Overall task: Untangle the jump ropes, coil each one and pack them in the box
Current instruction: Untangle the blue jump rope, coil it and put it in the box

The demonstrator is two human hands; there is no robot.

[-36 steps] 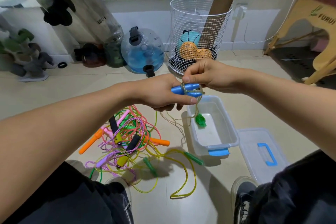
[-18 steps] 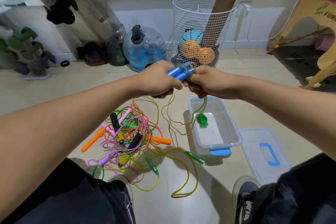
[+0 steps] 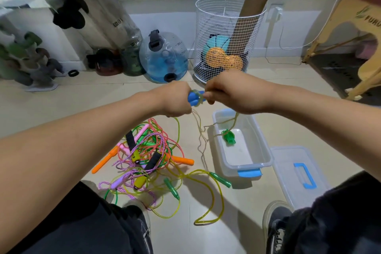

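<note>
My left hand (image 3: 175, 99) grips two blue jump-rope handles (image 3: 194, 98) held side by side in the air. My right hand (image 3: 231, 90) pinches the thin tan rope wound around those handles. Loose tan rope (image 3: 201, 136) hangs from both hands to the floor and over the rim of the clear plastic box (image 3: 266, 150). A green object (image 3: 229, 137) lies inside the box. On the floor to the left lies a tangled pile of jump ropes (image 3: 148, 154), pink, purple, green, orange and yellow, with orange, black, yellow and green handles.
The box lid (image 3: 288, 173) with a blue handle lies right of the box. A white wire basket (image 3: 226, 43) holding balls stands behind my hands, with a blue water jug (image 3: 165, 57) to its left. My knees and shoes fill the bottom. A wooden stool (image 3: 350, 33) stands far right.
Both hands have risen and moved away from me with the blue handles. The right hand has shifted around the handles, and the tan rope now lies in more turns around them.
</note>
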